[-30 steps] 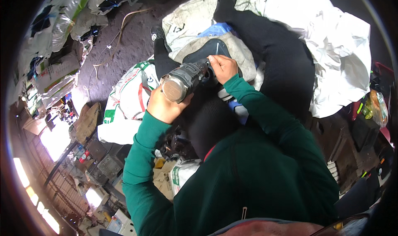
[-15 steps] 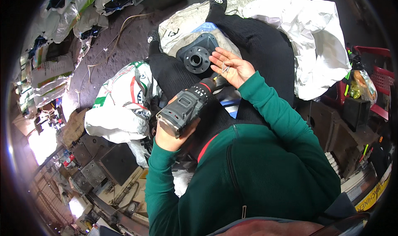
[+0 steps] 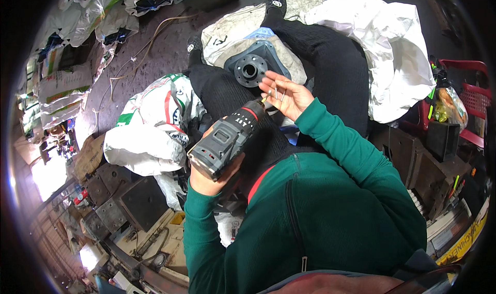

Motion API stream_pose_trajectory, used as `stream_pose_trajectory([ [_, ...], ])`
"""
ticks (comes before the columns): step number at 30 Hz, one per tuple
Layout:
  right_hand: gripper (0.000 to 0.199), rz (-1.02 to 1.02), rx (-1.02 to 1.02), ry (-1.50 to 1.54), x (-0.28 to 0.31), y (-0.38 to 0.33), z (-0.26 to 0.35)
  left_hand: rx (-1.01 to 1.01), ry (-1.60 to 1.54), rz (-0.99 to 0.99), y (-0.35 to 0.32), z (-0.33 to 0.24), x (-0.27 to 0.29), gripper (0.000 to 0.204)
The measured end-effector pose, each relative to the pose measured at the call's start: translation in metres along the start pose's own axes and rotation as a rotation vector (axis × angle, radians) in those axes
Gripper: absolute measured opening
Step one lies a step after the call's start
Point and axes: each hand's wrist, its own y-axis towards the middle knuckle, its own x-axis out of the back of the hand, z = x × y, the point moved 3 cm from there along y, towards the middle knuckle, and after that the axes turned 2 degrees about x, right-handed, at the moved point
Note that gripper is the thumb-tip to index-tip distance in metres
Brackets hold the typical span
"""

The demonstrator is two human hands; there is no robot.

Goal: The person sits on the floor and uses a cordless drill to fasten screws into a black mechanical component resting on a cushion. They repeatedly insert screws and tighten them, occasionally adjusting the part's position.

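My left hand (image 3: 207,184) is wrapped round the grip of a dark grey cordless drill (image 3: 223,139) with a red ring at its chuck. A short gold-coloured bit (image 3: 264,99) points at the fingers of my right hand (image 3: 293,99). That hand is palm up, fingers stretched, with a few small silver screws (image 3: 279,93) lying on it. Whether a screw sits on the bit's tip is too small to tell. Just beyond the fingertips, a dark grey flanged part (image 3: 264,51) with a round hub and a ring of holes lies between my legs.
A white sack (image 3: 147,139) with red and green print stands left of my legs. Another white sack (image 3: 395,51) lies to the right, near a red plastic crate (image 3: 474,92). Dark metal blocks (image 3: 144,203) lie at the lower left. A thin cable (image 3: 150,49) runs over the floor.
The drill has drawn back slightly towards me and to the left, showing its bit more plainly. My right hand has shifted slightly left and nearer, fingers beside the bit's tip.
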Motion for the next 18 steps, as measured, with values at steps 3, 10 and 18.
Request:
stream_pose_trajectory([
  [3,0.032,-0.021,-0.153,-0.071,0.004,-0.005,-0.008,-0.123,0.232,-0.002,-0.001,-0.001,0.003,0.053],
  [10,0.023,0.016,-0.183,-0.027,0.005,-0.003,-0.017,0.086,-0.013,-0.045,-0.005,0.003,0.006,0.033],
  [18,0.022,0.022,-0.181,-0.102,0.011,0.004,-0.01,0.249,-0.144,0.045,-0.011,0.021,0.008,0.029],
])
